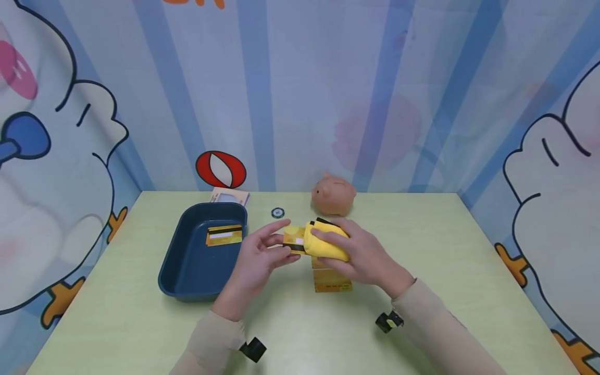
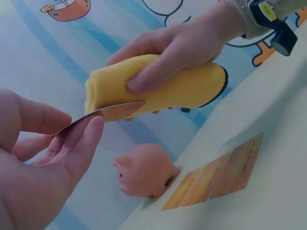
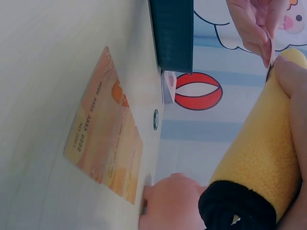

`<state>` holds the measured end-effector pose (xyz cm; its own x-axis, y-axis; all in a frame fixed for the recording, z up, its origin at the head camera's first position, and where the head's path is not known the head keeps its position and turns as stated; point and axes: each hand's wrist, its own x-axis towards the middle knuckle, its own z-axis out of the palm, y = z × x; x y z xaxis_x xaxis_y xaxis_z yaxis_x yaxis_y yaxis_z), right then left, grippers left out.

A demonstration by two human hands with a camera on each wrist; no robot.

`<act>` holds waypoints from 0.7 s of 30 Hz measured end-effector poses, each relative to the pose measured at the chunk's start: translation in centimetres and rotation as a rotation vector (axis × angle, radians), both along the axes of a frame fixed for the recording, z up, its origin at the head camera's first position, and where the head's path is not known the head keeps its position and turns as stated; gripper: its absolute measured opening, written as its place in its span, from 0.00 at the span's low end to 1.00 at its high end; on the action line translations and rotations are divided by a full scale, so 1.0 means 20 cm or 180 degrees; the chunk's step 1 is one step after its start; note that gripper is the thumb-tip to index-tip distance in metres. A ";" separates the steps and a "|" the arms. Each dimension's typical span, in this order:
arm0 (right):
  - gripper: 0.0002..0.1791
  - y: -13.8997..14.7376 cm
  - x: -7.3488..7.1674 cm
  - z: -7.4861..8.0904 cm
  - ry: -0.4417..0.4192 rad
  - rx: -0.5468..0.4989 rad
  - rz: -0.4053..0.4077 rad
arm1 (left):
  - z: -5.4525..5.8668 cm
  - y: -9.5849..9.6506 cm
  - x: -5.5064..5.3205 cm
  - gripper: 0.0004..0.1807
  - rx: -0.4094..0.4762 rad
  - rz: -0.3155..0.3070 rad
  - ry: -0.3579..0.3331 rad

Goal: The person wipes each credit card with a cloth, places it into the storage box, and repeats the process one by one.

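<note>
One blue tray (image 1: pixel 197 276), left of the frame, holds one gold card (image 1: pixel 217 237). Mid-frame, the left hand (image 1: pixel 258 255) pinches a second card (image 1: pixel 292 239) against one yellow cloth (image 1: pixel 326 242), which the right hand's (image 1: pixel 367 255) fingers grip; three more cards (image 1: pixel 333 281) (in a row) lie just below.

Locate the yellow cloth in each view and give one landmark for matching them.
Head: the yellow cloth is just right of centre, in the right hand.
Left wrist: the cloth is above centre.
Right wrist: the cloth is on the right side, slanting to the bottom edge.
Shared landmark: the pink pig.
</note>
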<state>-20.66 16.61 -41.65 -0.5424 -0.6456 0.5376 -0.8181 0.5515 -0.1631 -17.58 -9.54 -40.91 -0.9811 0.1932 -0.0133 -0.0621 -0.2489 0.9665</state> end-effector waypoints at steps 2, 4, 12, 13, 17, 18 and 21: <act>0.33 0.01 0.00 -0.01 -0.0009 -0.0005 -0.0002 | 0.00 -0.01 0.00 0.31 0.0009 -0.0003 -0.0015; 0.32 0.03 -0.01 -0.01 -0.0011 0.0014 -0.0030 | 0.01 -0.02 0.00 0.31 0.0000 0.0003 -0.0023; 0.35 0.07 -0.01 -0.03 -0.0002 0.0025 -0.0179 | 0.03 -0.10 -0.03 0.32 -0.0435 -0.0049 0.0032; 0.35 0.08 -0.01 -0.03 -0.0037 0.0015 -0.0188 | 0.03 -0.11 -0.03 0.32 -0.0522 -0.0050 0.0041; 0.34 0.09 -0.01 -0.03 -0.0198 -0.0020 -0.0236 | 0.06 -0.18 -0.04 0.33 -0.0781 -0.0001 0.0077; 0.34 0.10 0.00 -0.04 -0.0228 -0.0028 -0.0250 | 0.07 -0.20 -0.04 0.33 -0.0815 0.0011 0.0096; 0.33 0.11 0.00 -0.04 -0.0259 -0.0027 -0.0292 | 0.10 -0.26 -0.04 0.34 -0.0931 0.0096 0.0121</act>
<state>-20.73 18.83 -42.45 -0.6411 -0.5868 0.4946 -0.7481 0.6218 -0.2319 -18.47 -14.66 -38.98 -0.9872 0.1573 -0.0272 -0.0212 0.0394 0.9990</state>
